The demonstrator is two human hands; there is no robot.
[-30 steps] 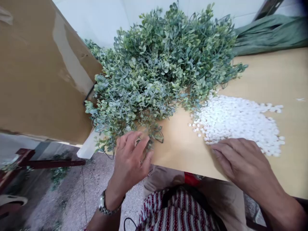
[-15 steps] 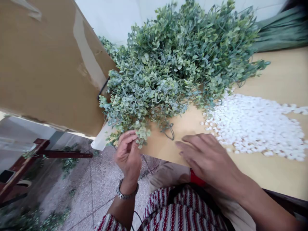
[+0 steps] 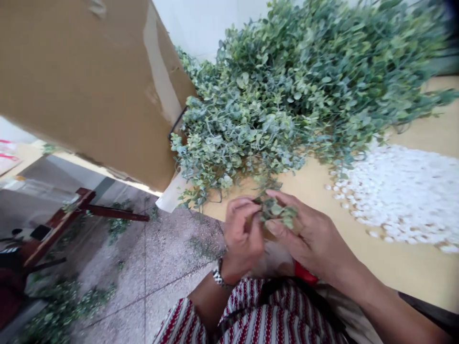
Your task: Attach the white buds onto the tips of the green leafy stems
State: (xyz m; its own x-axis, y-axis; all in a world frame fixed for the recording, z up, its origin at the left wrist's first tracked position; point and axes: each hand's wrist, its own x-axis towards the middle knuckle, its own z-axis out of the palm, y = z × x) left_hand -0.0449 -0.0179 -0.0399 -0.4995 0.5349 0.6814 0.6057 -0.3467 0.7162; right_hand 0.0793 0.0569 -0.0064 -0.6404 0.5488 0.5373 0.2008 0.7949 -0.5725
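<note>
While the left hand pinches a sprig over the table's near edge, the right hand closes around it. With the heap and discs lying loose beyond, this piece seems underway and plenty left

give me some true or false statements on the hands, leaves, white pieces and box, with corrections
1. The left hand and right hand meet at a small sprig of green leaves. True.
2. A silver metal-link watch is on the right wrist. False: the watch is on the left wrist.
3. A large heap of green leafy stems lies right of the brown cardboard box. True.
4. The small round white pieces lie on the speckled floor. False: the white pieces lie on the flat tan tabletop.
</note>
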